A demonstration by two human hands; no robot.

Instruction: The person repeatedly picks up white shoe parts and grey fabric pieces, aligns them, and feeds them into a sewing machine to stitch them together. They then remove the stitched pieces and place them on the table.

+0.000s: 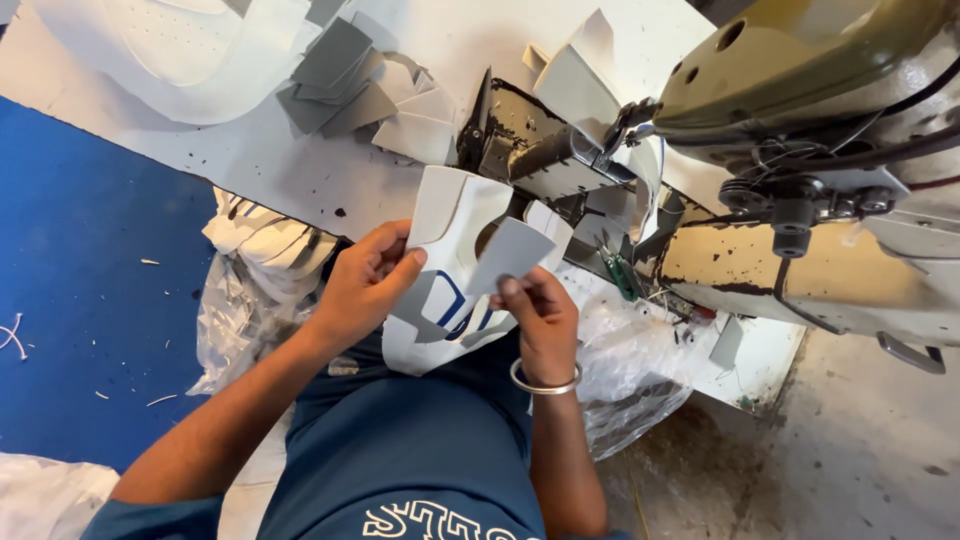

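Observation:
I hold a white shoe upper [449,225] with blue stripes over my lap, just in front of the sewing machine [800,160]. My left hand [365,283] grips its left side, thumb on top. Pinched in my right hand [537,318] is a small grey piece [508,253], laid against the upper's right side. A metal bangle circles my right wrist. The machine's post and needle area [610,150] stand just beyond the upper.
Grey and white cut pieces [350,75] lie piled on the white table at the back. A plastic bag with white uppers [265,250] hangs at my left, more clear plastic [630,370] at my right. Blue floor on the left, concrete on the right.

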